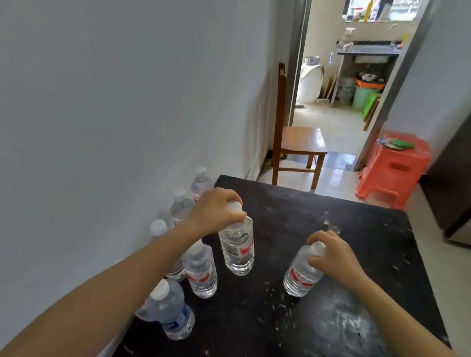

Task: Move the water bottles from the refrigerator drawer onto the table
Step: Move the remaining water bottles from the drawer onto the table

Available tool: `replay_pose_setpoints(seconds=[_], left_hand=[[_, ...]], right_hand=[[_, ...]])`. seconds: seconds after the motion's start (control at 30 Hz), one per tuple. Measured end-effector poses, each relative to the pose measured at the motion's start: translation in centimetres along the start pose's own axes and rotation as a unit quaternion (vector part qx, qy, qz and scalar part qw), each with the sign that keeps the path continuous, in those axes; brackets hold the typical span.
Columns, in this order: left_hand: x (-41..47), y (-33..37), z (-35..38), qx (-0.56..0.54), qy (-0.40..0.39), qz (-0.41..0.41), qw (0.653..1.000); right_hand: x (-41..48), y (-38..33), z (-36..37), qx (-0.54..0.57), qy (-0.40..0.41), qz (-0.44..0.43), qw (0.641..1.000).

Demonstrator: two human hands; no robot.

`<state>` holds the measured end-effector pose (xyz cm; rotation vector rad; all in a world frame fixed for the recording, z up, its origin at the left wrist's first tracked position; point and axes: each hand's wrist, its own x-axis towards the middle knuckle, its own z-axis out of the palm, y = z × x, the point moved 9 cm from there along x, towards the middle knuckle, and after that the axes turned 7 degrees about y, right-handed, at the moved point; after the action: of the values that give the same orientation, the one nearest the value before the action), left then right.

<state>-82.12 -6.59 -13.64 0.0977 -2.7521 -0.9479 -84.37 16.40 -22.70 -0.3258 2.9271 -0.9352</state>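
1. Your left hand (213, 212) is curled over the white cap of the middle bottle (237, 250), pinching it from above. The bottle is upright on the dark table (360, 280).
2. Your right hand (331, 255) pinches the cap of the right bottle (301, 276) the same way, well apart from the first.
3. Both look full, so expect real weight for their size. The thin clear walls will likely dent if you squeeze them. Coming from a fridge, they may be damp and slippery.
4. The cap and neck are the stiffest places to hold. For a longer carry, wrap your fingers round the body at the label.
5. More bottles (199, 269) stand along the table's wall-side edge, with a blue-label bottle (171, 311) nearest you.
6. The refrigerator drawer is not in view.
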Motion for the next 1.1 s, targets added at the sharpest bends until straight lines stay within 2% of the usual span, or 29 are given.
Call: replay_pose_setpoints(seconds=[0.17, 0.43, 0.67, 0.87, 0.97, 1.1], left_hand=[[4.1, -3.9, 0.9, 0.022, -0.045, 0.01, 0.999], [6.6, -9.9, 4.2, 0.059, -0.107, -0.014, 0.992], [6.2, -10.6, 3.9, 0.075, -0.135, 0.027, 0.988], [5.6, -12.0, 3.8, 0.104, -0.167, 0.023, 0.98], [5.4, -12.1, 4.0, 0.112, -0.164, 0.019, 0.98], [5.6, -11.6, 4.2, 0.11, -0.161, 0.033, 0.98]], right_hand=[[2.7, -0.3, 1.5, -0.041, -0.068, 0.013, 0.997], [4.8, -0.7, 2.6, -0.07, -0.12, 0.023, 0.99], [7.5, -2.8, 3.2, -0.083, -0.11, 0.021, 0.99], [12.0, -7.3, 6.0, -0.059, -0.087, -0.004, 0.994], [14.9, -9.7, 6.8, -0.025, -0.055, -0.01, 0.998], [18.4, -12.7, 9.4, -0.038, -0.06, -0.037, 0.997]])
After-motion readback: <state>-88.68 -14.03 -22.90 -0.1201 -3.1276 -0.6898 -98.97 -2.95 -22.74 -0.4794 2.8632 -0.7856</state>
